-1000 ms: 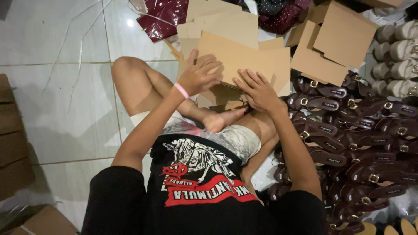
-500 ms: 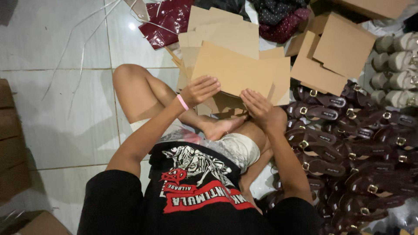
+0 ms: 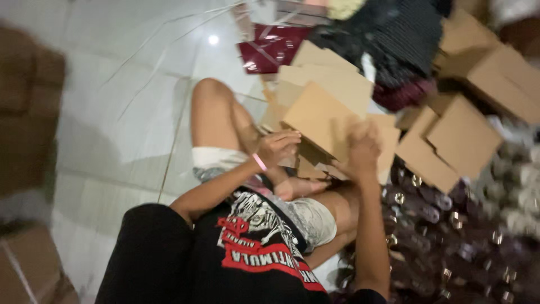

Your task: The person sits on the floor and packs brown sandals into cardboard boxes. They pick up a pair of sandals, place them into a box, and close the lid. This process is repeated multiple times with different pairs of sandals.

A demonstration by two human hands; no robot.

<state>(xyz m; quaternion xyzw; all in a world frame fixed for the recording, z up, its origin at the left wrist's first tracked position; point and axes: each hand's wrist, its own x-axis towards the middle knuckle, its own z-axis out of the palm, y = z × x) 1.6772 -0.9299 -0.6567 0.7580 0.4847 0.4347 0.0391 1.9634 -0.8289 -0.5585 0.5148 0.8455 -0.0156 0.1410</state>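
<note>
1. Fingers (image 3: 287,141) of the left hand (image 3: 277,147) are curled against the lower left edge of a flat cardboard sheet (image 3: 315,115); whether it is truly pinched cannot be told through the blur.
2. Fingers (image 3: 360,130) of the right hand (image 3: 363,149) are pressed onto the sheet's right end, and their spread is smeared by motion.
3. The cardboard sheet is held tilted above the person's folded legs, over a pile of other flat cardboard pieces (image 3: 332,79) on the tiled floor (image 3: 112,112).
4. A pink band (image 3: 259,162) is worn on the left wrist.
5. Folded brown boxes (image 3: 461,135) are seen to the right, just beside the pile.
6. Dark sandals with metal buckles (image 3: 450,242) are heaped beside the right arm.
7. A dark red plastic bag (image 3: 270,48) lies beyond the pile.
</note>
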